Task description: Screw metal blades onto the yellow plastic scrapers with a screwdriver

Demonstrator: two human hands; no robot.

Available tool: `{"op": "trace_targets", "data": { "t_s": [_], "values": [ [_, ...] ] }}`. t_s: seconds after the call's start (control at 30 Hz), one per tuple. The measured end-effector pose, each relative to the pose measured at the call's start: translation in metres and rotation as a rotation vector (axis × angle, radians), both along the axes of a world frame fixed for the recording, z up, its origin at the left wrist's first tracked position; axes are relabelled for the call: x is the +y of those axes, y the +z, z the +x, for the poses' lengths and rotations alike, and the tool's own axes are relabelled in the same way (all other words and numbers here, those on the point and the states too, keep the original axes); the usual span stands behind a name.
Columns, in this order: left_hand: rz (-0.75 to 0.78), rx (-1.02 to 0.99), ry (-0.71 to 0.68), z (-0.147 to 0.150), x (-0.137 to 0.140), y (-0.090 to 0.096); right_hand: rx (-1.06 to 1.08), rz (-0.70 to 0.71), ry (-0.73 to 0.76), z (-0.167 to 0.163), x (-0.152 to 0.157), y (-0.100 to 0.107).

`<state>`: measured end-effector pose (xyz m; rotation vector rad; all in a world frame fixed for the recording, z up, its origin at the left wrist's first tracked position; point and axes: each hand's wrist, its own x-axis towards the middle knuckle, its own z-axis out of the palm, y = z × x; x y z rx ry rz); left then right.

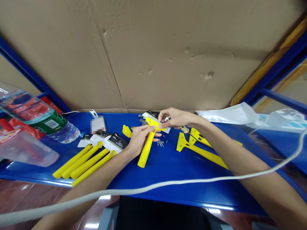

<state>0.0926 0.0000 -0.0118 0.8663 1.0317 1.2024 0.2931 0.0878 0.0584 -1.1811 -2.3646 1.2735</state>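
Note:
My left hand [139, 140] is closed on a yellow scraper [146, 148], thumb on its wide head, with the handle slanting down toward me. My right hand [174, 117] is at the right side of that head, its fingers bent and close together. A screwdriver [184, 129] appears tucked in this hand, its pale handle coming out under the palm and the shaft pointing down to the right. What the right fingertips pinch is too small to make out. Several small screws [160, 143] lie loose just below the hands. Behind the scraper head are blades [143, 120], partly covered.
Several yellow handles [90, 161] and black-and-white packets [116, 142] lie on the left. More yellow scraper pieces [201, 153] rest under my right forearm. A water bottle [45, 123] and a plastic cup [26, 147] stand far left. A white cable [153, 187] crosses in front.

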Motion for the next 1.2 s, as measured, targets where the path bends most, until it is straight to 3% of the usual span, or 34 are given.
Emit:
{"op": "trace_targets", "data": {
  "t_s": [0.17, 0.43, 0.67, 0.87, 0.97, 1.07, 1.2],
  "values": [
    [0.017, 0.033, -0.042, 0.000, -0.001, 0.004, 0.045, -0.091, 0.064, 0.008, 0.003, 0.007],
    [0.045, 0.143, -0.202, -0.002, -0.002, 0.003, 0.038, -0.006, 0.043, 0.002, 0.002, -0.003],
    [0.083, 0.171, -0.233, 0.000, -0.005, 0.005, 0.025, 0.026, 0.048, -0.005, -0.005, -0.001],
    [0.102, 0.194, -0.235, -0.002, -0.001, 0.006, 0.072, -0.041, 0.047, -0.001, 0.000, -0.004],
    [0.226, 0.297, -0.127, 0.000, -0.004, 0.007, 0.078, -0.047, 0.009, -0.003, 0.000, -0.005],
    [0.399, 0.531, -0.011, 0.001, -0.011, 0.007, 0.087, -0.047, -0.021, -0.004, -0.002, -0.004],
    [0.660, 0.848, 0.029, -0.002, -0.017, 0.007, 0.131, -0.063, -0.017, -0.003, -0.002, 0.000]
  ]
}}
